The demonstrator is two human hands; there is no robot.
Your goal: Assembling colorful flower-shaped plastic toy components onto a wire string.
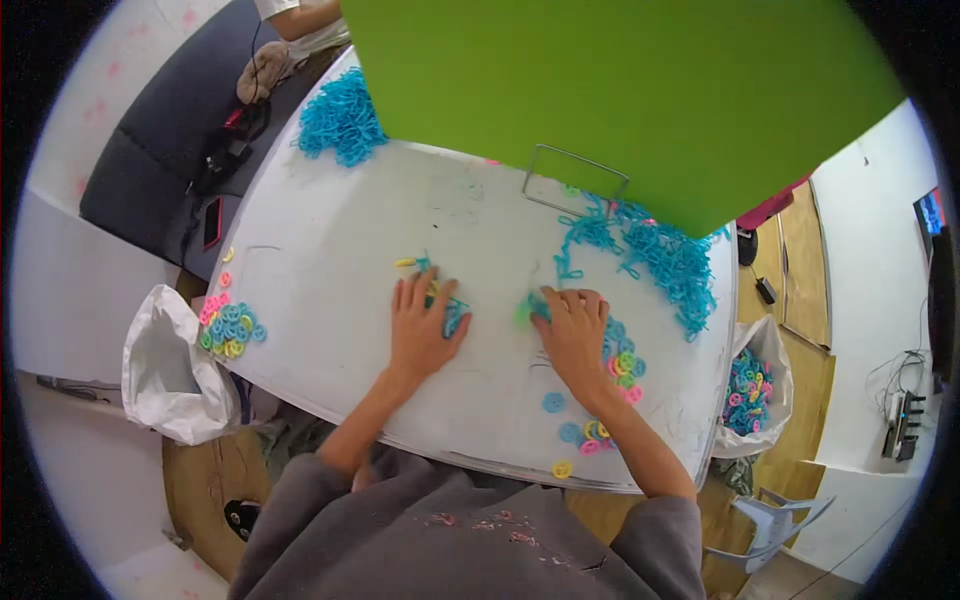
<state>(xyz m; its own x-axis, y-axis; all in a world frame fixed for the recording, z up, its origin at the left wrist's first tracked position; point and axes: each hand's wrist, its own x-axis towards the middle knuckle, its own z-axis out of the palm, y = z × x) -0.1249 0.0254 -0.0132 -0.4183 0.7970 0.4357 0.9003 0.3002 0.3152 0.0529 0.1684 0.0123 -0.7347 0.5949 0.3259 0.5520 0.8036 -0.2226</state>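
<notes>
Near the middle of the white table (330,255), my left hand (418,325) is palm down, its fingers curled around a blue plastic clip (453,320). A yellow piece shows between those fingers, and another small yellow piece (405,262) lies just beyond the fingertips. My right hand (573,330) pinches a green plastic ring (522,314) that is smeared by motion, with some blue at the same fingertips. Beside and below the right hand spread loose plastic rings (626,362) in blue, green, pink and yellow. A few blue clips (567,265) lie just beyond it.
Blue clips form piles at the far left (342,118) and the right (672,262). A green board (620,90) stands across the far side, beside a wire frame (575,180). Mixed rings (232,325) lie at the left edge. White sacks flank the table, left (165,385) and right (775,420).
</notes>
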